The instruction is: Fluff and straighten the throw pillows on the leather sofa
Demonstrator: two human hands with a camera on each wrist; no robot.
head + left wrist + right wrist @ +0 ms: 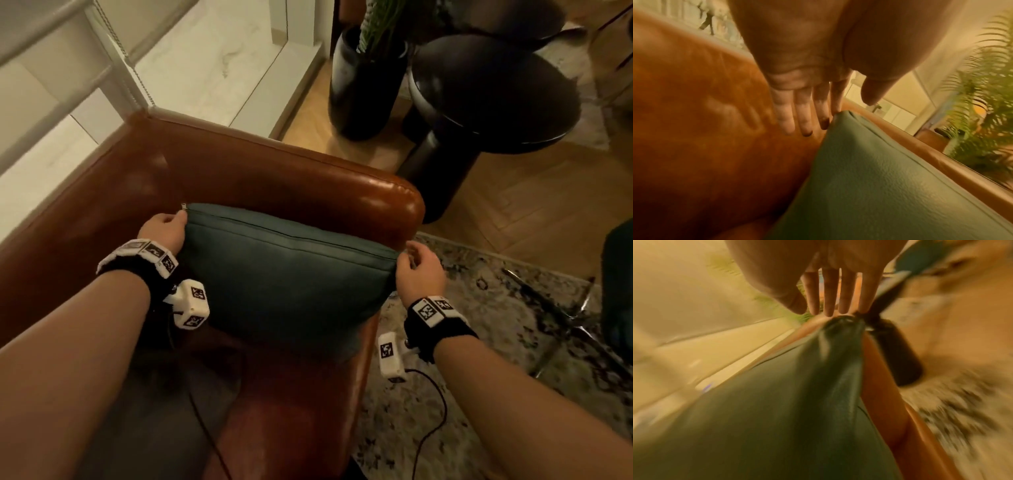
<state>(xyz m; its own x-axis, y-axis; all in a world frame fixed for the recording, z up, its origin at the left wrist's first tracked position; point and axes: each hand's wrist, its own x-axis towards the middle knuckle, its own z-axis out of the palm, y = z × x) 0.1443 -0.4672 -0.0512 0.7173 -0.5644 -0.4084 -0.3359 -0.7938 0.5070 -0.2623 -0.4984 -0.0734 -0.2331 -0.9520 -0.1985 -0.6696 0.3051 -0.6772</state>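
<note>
A dark teal leather throw pillow [287,274] [879,178] [777,418] stands in the corner of the brown leather sofa [274,171] [694,113] [879,394], leaning against the armrest with its zipper seam on top. My left hand [168,226] [818,113] is at its upper left corner, fingers straight and touching that corner, thumb apart. My right hand [418,267] [830,305] is at the upper right corner with straight fingertips against it. The right wrist view is blurred by motion.
Behind the armrest stand a black planter [366,85] with a fern and a round black side table [489,96]. A patterned rug [496,342] lies to the right, with a dark green seat [616,284] at the edge. A window sill [205,61] runs behind the sofa.
</note>
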